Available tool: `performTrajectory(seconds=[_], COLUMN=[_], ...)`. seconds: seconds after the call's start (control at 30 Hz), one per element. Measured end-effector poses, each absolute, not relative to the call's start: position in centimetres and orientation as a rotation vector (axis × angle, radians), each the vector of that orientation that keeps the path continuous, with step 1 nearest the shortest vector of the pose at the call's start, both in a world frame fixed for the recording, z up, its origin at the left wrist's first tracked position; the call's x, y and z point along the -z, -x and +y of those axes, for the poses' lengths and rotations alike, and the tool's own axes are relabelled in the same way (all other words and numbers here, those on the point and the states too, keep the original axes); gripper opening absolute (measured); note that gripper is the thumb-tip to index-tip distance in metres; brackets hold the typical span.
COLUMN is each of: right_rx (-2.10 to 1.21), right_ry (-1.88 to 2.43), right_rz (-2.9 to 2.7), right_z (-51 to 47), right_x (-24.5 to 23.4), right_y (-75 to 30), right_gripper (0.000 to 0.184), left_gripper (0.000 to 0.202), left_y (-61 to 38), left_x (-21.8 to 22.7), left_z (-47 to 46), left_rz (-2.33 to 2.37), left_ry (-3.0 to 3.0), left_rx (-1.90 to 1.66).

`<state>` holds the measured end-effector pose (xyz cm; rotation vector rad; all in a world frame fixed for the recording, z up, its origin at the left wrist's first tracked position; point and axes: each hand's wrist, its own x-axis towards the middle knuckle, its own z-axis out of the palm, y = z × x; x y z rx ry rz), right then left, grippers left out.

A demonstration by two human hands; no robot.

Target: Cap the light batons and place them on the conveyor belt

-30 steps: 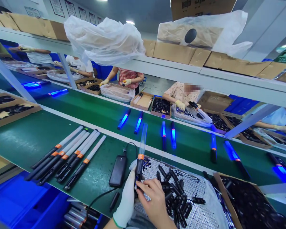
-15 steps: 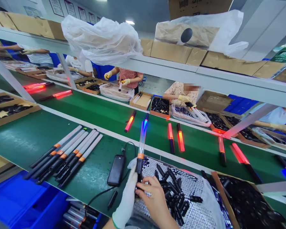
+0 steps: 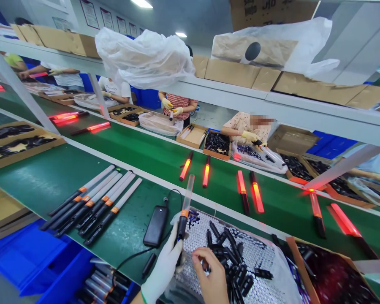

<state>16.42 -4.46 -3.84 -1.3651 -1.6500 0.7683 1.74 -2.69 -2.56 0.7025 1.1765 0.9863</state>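
Gloved left hand [image 3: 164, 267] closed round the black handle of a wand [image 3: 185, 211], which is upright and unlit at the bench's [image 3: 44, 177] near edge. Row of wands [image 3: 95, 202] lies left, seemingly finished. Many black caps [image 3: 231, 257] remain. Bare right hand [image 3: 211, 276] curls over them; can't tell if it pinches one. Wand's butt end hidden.

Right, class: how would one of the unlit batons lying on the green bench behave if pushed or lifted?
Probably rolls: the batons look round and lie loose on the bench. Likely stiff: the held baton stands straight, gripped at its base by the left hand. Perhaps light: clear tube.
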Motion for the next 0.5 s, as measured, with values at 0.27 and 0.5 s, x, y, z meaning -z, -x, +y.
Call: performTrajectory(seconds=[0.27, 0.5], right_rx=[-0.513, -0.475], right_ry=[1.771, 1.787], right_rz=[-2.204, -2.499], right_z=[6.1, 12.0], right_x=[7.4, 7.9], right_y=[-16.6, -16.1], right_gripper=[0.039, 0.024], left_gripper=[0.079, 0.095], left_y=[0.6, 2.5], left_x=[3.8, 2.7], left_z=[-1.9, -1.4], left_rz=[1.266, 0.951], left_ry=[-0.912, -0.641], left_rx=[-1.053, -0.875])
